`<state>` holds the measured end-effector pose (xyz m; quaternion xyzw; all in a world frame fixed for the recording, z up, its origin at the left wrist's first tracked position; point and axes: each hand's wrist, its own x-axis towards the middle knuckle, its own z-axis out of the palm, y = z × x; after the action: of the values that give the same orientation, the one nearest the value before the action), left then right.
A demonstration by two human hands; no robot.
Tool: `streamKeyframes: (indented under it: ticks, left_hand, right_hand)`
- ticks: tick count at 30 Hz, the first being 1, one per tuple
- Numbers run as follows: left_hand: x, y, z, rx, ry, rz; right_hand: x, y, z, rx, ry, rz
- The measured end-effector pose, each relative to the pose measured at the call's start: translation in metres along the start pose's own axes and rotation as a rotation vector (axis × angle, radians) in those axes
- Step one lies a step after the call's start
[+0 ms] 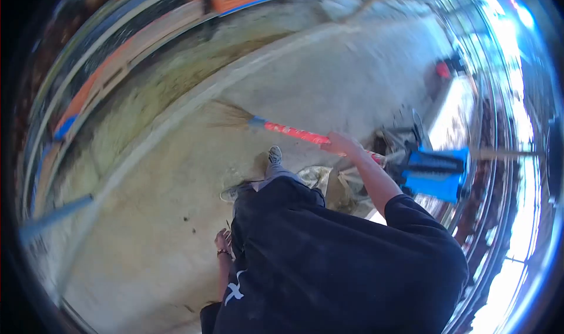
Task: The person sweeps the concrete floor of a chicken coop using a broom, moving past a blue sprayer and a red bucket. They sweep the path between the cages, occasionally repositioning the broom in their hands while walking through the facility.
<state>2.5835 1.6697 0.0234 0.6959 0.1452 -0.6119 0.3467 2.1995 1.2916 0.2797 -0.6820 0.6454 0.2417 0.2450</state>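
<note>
My right hand (342, 144) is wrapped round the red patterned handle of a broom (294, 132). The broom reaches out to the left, past a blue collar, and its thin brown bristles spread over the concrete floor (170, 175). Low beside my body, my left hand (223, 240) hangs with a band at its wrist. Its fingers look partly curled, and a thin dark sliver shows by them, too small to make out. My shoes (275, 154) stand on the floor below the broom.
A blue machine or case (435, 171) sits right of my right arm, with clutter and a pale sack (341, 187) beside it. A raised kerb (194, 96) crosses the floor at the left. A blue-grey bar (59, 215) juts in. A red object (443, 70) lies far right.
</note>
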Motion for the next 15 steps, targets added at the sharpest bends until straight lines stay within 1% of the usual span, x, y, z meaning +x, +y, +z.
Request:
streamKeyframes:
  ticks: [2, 3, 4, 5, 6, 9, 10, 12, 15]
  left_hand:
    - [0.020, 0.036, -0.002, -0.021, 0.056, -0.053]
    - [0.067, 0.042, -0.036, -0.160, -0.243, -0.006]
    - [0.101, 0.051, -0.059, -0.298, -0.547, -0.001]
    - [0.089, 0.078, -0.042, -0.152, -0.252, 0.096]
    - [0.074, 0.109, -0.025, 0.022, 0.053, 0.139]
    - [0.054, 0.185, 0.027, -0.020, 0.135, 0.131]
    - [0.047, 0.202, 0.058, 0.042, 0.134, 0.156]
    - [0.034, 0.219, 0.130, 0.149, 0.138, 0.206]
    - [0.007, 0.217, 0.227, 0.414, 0.008, 0.284]
  right_hand:
    - [-0.012, 0.061, -0.002, 0.024, 0.014, 0.139]
    - [-0.018, 0.091, -0.002, 0.032, 0.014, 0.204]
    - [-0.022, 0.122, 0.004, 0.018, 0.036, 0.239]
    - [-0.023, 0.154, 0.012, 0.003, 0.055, 0.277]
    - [-0.033, 0.179, 0.026, -0.011, 0.077, 0.311]
    - [-0.026, 0.270, 0.039, -0.042, 0.131, 0.401]
    - [-0.021, 0.303, 0.043, -0.086, 0.144, 0.423]
    - [-0.020, 0.354, 0.043, -0.102, 0.146, 0.470]
    - [-0.022, 0.421, 0.069, -0.047, 0.131, 0.650]
